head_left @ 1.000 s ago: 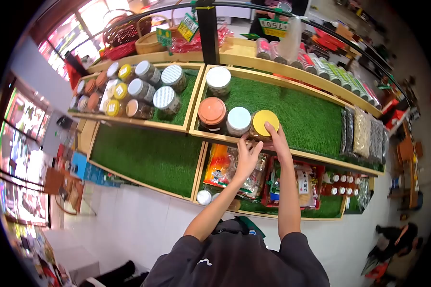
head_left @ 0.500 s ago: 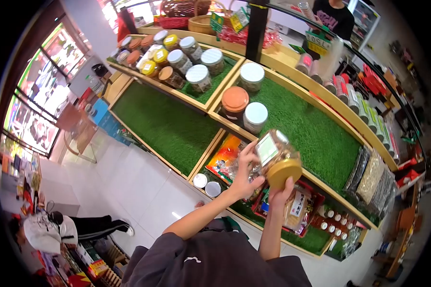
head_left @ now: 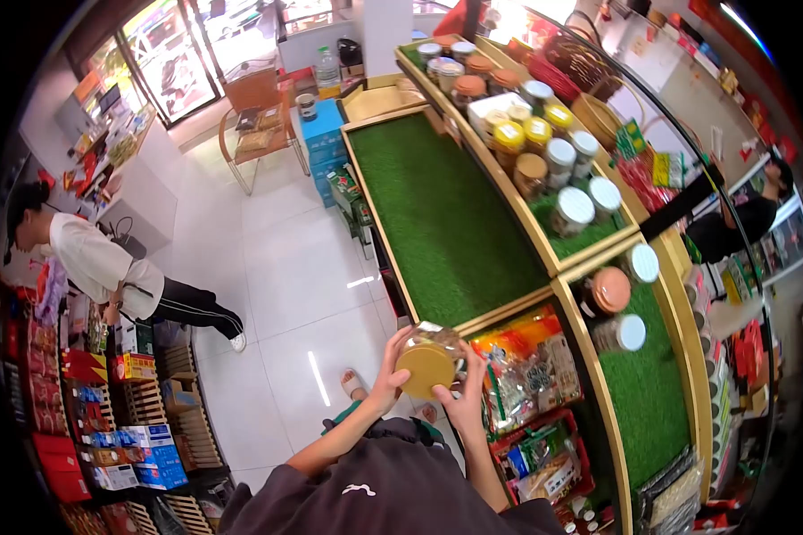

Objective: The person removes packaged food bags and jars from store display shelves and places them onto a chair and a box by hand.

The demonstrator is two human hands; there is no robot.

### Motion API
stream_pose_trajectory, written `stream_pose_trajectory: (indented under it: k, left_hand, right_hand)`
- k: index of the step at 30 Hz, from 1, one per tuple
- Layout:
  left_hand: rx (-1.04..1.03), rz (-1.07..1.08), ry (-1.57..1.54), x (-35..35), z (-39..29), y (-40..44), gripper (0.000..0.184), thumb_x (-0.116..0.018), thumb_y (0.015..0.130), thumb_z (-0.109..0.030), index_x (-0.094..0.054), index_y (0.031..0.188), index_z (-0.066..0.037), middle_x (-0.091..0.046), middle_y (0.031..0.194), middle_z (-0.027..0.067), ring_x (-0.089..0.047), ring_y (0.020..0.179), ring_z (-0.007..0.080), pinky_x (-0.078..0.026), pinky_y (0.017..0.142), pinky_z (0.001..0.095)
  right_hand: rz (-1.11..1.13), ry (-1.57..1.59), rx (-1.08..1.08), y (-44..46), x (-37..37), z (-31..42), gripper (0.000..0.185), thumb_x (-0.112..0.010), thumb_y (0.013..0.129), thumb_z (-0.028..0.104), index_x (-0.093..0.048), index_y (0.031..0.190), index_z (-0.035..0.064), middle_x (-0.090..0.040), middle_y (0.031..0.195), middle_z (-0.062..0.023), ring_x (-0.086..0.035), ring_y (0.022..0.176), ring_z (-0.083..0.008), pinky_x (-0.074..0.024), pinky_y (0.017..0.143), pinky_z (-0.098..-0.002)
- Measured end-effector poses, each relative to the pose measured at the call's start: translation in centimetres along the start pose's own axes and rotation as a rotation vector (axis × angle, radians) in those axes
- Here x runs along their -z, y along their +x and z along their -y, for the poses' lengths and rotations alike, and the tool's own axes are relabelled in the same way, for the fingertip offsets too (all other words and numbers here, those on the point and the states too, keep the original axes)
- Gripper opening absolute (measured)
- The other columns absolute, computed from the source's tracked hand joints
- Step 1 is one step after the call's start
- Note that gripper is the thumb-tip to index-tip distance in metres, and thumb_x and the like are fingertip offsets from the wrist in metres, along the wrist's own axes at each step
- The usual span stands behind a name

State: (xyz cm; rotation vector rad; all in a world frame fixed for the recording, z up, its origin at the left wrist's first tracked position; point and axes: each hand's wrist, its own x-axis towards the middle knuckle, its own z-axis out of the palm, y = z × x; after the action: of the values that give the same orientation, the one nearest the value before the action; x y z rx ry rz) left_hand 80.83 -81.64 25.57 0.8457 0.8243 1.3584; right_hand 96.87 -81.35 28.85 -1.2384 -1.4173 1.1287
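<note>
A clear jar with a gold-yellow lid (head_left: pixel 426 372) is held between both hands in front of my body, its lid facing me. My left hand (head_left: pixel 390 370) is wrapped round the jar's left side. On the right side, my right hand (head_left: pixel 464 392) grips it, thumb at the lid's edge. Beside the hands is the long lower shelf lined with green turf (head_left: pixel 451 223). To the right, an orange-lidded jar (head_left: pixel 610 291) and two white-lidded jars (head_left: pixel 631 332) stand on the upper turf shelf (head_left: pixel 644 401).
Many lidded jars (head_left: pixel 535 134) fill the far upper shelf. Packaged food (head_left: pixel 526 366) lies in the lower compartment at right. A person in a white shirt (head_left: pixel 107 259) stands at left beside stocked racks (head_left: pixel 143 366). A chair (head_left: pixel 257 125) and blue boxes (head_left: pixel 323 138) stand farther ahead.
The yellow-lidded jar was lifted off the upper shelf and brought close to my body, held in both hands. The view has turned left, showing more floor and the person at left.
</note>
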Motion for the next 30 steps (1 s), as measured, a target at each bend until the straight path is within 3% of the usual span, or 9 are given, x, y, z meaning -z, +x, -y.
stream_pose_trajectory:
  k: [2,3,5,6,14,23,25,30]
  left_hand:
    - [0.062,-0.068,-0.143,3.9,-0.6,-0.7,0.096,-0.066,0.071,-0.054,-0.019,0.142,-0.009,-0.030,0.140,0.0130,-0.031,0.130,0.0263,-0.028,0.106,0.0385]
    - [0.070,-0.111,-0.164,5.9,-0.8,-1.0,0.094,-0.065,0.072,-0.053,-0.020,0.142,-0.010,-0.029,0.140,0.0133,-0.031,0.130,0.0264,-0.029,0.106,0.0387]
    - [0.067,-0.164,-0.192,9.3,-1.3,-1.3,0.092,-0.063,0.073,-0.053,-0.020,0.142,-0.011,-0.029,0.141,0.0137,-0.030,0.131,0.0265,-0.030,0.105,0.0389]
    - [0.068,-0.188,-0.223,10.9,-1.8,-1.4,0.090,-0.063,0.074,-0.051,-0.020,0.142,-0.010,-0.029,0.141,0.0138,-0.031,0.130,0.0268,-0.030,0.105,0.0393]
    - [0.030,-0.319,-0.261,21.0,-6.5,0.7,0.085,-0.060,0.078,-0.047,-0.019,0.142,-0.010,-0.028,0.141,0.0152,-0.029,0.132,0.0292,-0.030,0.106,0.0422]
    - [0.084,-0.356,-0.218,27.2,-8.4,8.2,0.077,-0.056,0.082,-0.048,-0.023,0.142,-0.013,-0.028,0.142,0.0112,-0.030,0.131,0.0294,-0.037,0.101,0.0457]
    - [0.198,-0.419,-0.180,28.6,-9.4,10.8,0.075,-0.055,0.083,-0.048,-0.023,0.142,-0.014,-0.028,0.142,0.0109,-0.031,0.130,0.0299,-0.037,0.100,0.0487]
    - [0.253,-0.470,-0.140,32.5,-11.9,17.5,0.072,-0.054,0.084,-0.050,-0.025,0.141,-0.018,-0.030,0.141,0.0083,-0.032,0.130,0.0291,-0.036,0.099,0.0513]
  right_hand:
    - [0.161,-0.127,-0.077,1.4,-3.4,-1.3,0.084,-0.077,0.065,0.021,-0.034,0.137,0.0123,-0.035,0.128,-0.0142,-0.043,0.112,-0.0275,-0.0447,0.089,-0.0380]
    - [0.212,-0.109,-0.114,1.9,-5.4,-2.1,0.087,-0.076,0.068,0.018,-0.028,0.140,0.0120,-0.032,0.135,-0.0151,-0.041,0.118,-0.0280,-0.0427,0.093,-0.0394]
    - [0.301,0.283,-0.234,2.9,-9.7,-2.7,0.092,-0.075,0.070,0.017,-0.019,0.143,0.0113,-0.029,0.140,-0.0150,-0.037,0.125,-0.0283,-0.0396,0.097,-0.0405]
    - [0.365,0.277,-0.292,3.5,-11.3,-1.9,0.094,-0.074,0.073,0.017,-0.012,0.144,0.0106,-0.027,0.142,-0.0153,-0.035,0.128,-0.0287,-0.0368,0.101,-0.0418]
    - [0.501,0.295,-0.246,8.8,-22.6,-2.3,0.088,-0.071,0.075,0.012,-0.016,0.144,0.0126,-0.031,0.138,-0.0176,-0.045,0.118,-0.0292,-0.0444,0.093,-0.0372]
    - [0.476,0.366,-0.328,17.2,-28.7,-2.9,0.084,-0.066,0.081,0.028,-0.016,0.144,0.0062,-0.034,0.138,-0.0189,-0.042,0.122,-0.0277,-0.0412,0.096,-0.0361]
    - [0.472,0.390,-0.318,20.0,-30.2,-3.3,0.083,-0.066,0.081,0.030,-0.016,0.144,0.0064,-0.035,0.137,-0.0190,-0.041,0.123,-0.0283,-0.0401,0.097,-0.0359]
    - [0.531,0.375,-0.449,27.6,-34.2,-6.0,0.085,-0.065,0.081,0.038,-0.017,0.145,0.0086,-0.037,0.135,-0.0190,-0.042,0.121,-0.0270,-0.0416,0.094,-0.0356]
